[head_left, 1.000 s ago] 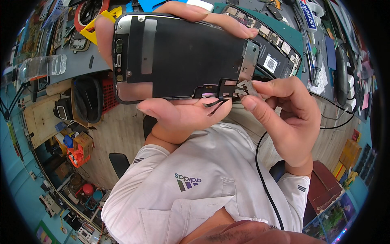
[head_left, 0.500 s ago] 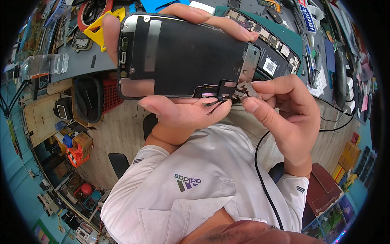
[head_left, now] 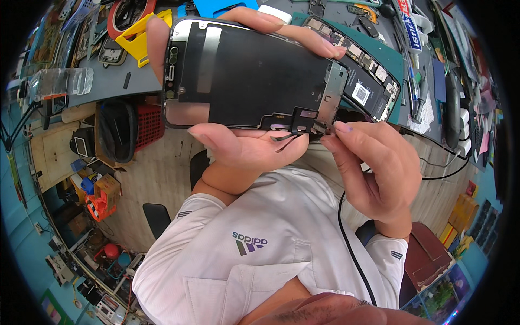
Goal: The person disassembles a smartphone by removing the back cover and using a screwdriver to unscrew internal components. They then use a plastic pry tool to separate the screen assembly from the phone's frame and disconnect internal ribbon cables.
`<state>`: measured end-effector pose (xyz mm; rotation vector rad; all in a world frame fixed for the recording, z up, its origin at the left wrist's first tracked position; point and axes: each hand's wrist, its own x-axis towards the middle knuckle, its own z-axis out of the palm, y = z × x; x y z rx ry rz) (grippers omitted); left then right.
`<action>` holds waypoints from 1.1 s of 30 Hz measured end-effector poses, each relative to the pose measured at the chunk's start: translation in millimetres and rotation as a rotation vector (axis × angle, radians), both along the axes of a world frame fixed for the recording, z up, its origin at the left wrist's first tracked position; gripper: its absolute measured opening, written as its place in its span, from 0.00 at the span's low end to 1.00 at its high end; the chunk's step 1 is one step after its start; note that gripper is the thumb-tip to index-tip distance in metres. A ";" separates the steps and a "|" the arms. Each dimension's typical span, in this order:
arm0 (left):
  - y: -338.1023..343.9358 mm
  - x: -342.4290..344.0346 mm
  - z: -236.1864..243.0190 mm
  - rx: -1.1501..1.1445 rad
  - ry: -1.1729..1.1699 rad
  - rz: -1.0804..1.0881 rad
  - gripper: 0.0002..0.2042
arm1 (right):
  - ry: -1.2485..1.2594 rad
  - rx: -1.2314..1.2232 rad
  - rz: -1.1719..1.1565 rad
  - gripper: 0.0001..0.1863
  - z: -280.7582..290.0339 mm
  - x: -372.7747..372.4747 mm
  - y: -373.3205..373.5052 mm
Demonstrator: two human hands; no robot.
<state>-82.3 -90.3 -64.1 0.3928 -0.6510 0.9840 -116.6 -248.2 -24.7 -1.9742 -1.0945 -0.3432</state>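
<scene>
Left hand [head_left: 244,146] is gripping a detached phone screen panel, black with a silvery metal backing plate [head_left: 249,76], holding it up close to the camera, well above the bench [head_left: 108,89]. Thumb is pressing along the panel's lower edge, the other fingers [head_left: 281,30] are wrapping over the top edge. The panel is showing its back side: flat matte black sheet, a dull grey strip near the left end, a perforated shiny metal bracket [head_left: 331,97] with small holes at the right end, rounded corners. A thin black ribbon flex cable [head_left: 295,127] is hanging off the lower right edge, partly curling under the thumb.

Right hand [head_left: 374,168] is pinching at the flex cable end just beside the bracket, thumb and forefinger closed on it; exactly what sits between the fingertips is too small to tell.

Behind the panel, an opened phone body with exposed circuit boards [head_left: 368,76] is lying on a dark green mat [head_left: 395,59]. A yellow plastic holder [head_left: 138,35] is lying at the upper left, a red plastic mesh basket [head_left: 149,124] below it. A thin black wire [head_left: 352,249] is running across the person's white polo shirt [head_left: 260,254].
</scene>
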 end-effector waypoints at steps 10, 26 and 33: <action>2.3 4.7 -2.1 0.062 0.009 0.058 0.37 | 0.626 0.080 -0.141 0.17 21.4 -3.2 -13.2; 17.1 -11.6 -12.1 0.252 0.281 0.160 0.41 | -0.164 -0.152 -0.505 0.17 13.1 27.3 -19.0; 5.3 -20.4 -2.2 0.110 0.292 0.115 0.46 | -0.144 -0.249 -0.124 0.19 14.9 -5.4 -1.3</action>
